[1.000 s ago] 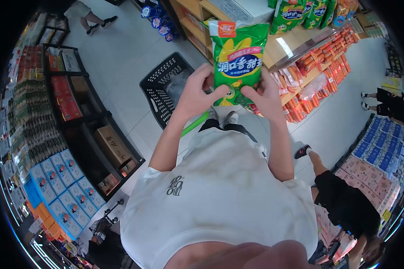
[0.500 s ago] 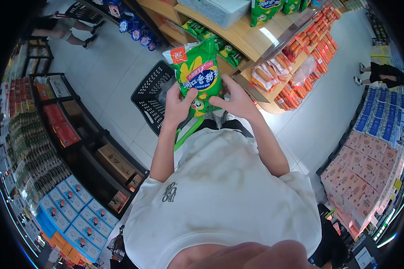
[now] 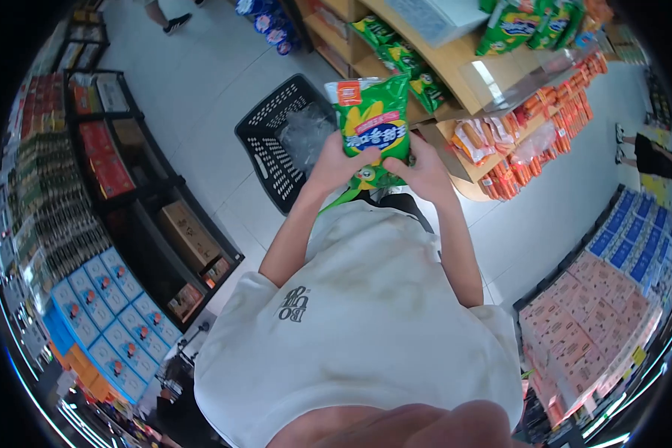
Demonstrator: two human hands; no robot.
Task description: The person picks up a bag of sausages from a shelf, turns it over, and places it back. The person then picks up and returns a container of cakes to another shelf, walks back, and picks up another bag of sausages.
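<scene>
Both my hands hold a green snack bag upright in front of my body. My left hand (image 3: 339,163) grips the lower left edge of the green bag (image 3: 373,123), thumb across its front. On the lower right edge, my right hand (image 3: 423,170) holds it the same way, fingers partly hidden behind. The bag shows yellow corn pictures and a red label at its top left. Beyond my left hand, a black basket (image 3: 263,123) with clear plastic inside stands low, a green handle running toward my waist.
A wooden shelf (image 3: 455,56) ahead carries more green bags (image 3: 511,28); red-wrapped sausages (image 3: 511,175) lie along its right side. Black shelving (image 3: 148,187) stands at the left, beside light-blue boxes (image 3: 116,328). Pink boxes (image 3: 575,321) are stacked at the right. People's legs (image 3: 155,13) show at the upper left.
The view swung one way and back. Both hands have kept hold of the green bag, which tilted and now stands straighter, lower than at first. A person at the lower right has left view.
</scene>
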